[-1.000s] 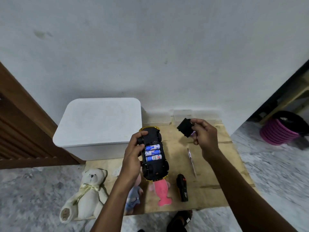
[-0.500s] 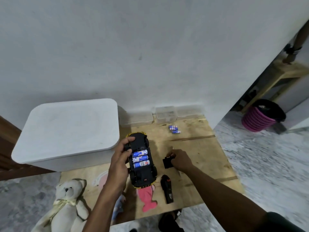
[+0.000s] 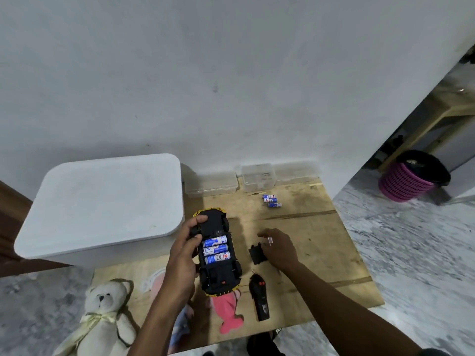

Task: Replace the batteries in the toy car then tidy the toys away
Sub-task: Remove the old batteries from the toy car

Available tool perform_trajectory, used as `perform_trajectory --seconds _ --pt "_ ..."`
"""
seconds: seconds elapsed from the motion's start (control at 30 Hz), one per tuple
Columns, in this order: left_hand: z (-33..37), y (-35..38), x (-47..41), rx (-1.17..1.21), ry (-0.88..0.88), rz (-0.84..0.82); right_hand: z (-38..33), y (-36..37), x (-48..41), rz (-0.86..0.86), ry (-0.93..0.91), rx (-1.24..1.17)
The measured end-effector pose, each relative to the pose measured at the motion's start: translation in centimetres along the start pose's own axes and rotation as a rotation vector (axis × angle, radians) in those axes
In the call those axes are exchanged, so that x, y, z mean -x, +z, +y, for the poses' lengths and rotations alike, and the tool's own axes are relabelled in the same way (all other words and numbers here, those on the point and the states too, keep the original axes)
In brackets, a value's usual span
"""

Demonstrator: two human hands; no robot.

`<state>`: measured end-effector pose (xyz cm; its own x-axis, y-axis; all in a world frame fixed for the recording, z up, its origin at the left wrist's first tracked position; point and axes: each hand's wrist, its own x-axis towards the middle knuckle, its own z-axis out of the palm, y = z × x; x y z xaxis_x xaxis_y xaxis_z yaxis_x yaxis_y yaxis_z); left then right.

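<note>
Head view: remote control (image 3: 260,298), pink toy (image 3: 227,310) and teddy bear (image 3: 104,317) crowd the plywood board (image 3: 321,253); left hand (image 3: 183,258) grips the upturned toy car (image 3: 218,253), right hand (image 3: 279,249), loosely open, has just set down the battery cover (image 3: 257,254).

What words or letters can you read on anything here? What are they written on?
"ABC": on the nearest battery in the car, upside down in the left hand.
"CELL": small print on that same battery, only just readable.
Other two batteries in the car: letters too blurred.
Three loose batteries on the board: too small.
Remote: markings too small.
</note>
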<state>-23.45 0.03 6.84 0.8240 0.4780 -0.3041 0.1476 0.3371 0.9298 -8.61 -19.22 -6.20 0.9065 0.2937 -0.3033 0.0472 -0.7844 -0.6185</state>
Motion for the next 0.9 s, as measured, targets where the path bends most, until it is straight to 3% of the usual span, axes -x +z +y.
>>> perform_trajectory --seconds 0.2,0.4,0.6,0.9 --pt "0.3 -0.5 0.6 0.032 -0.004 0.024 -3.5 -2.3 2.7 0.128 -0.078 -0.248" --pt "1.2 -1.2 2.0 0.015 0.032 0.027 -9.2 -4.4 9.4 0.102 -0.278 -0.354" --pt "1.7 -1.7 3.4 0.019 0.090 0.051 -12.7 -4.5 13.7 0.072 -0.442 -0.250" --pt "1.9 -2.4 5.4 -0.019 0.175 0.068 -14.3 -2.3 15.8 0.215 -0.439 -0.065"
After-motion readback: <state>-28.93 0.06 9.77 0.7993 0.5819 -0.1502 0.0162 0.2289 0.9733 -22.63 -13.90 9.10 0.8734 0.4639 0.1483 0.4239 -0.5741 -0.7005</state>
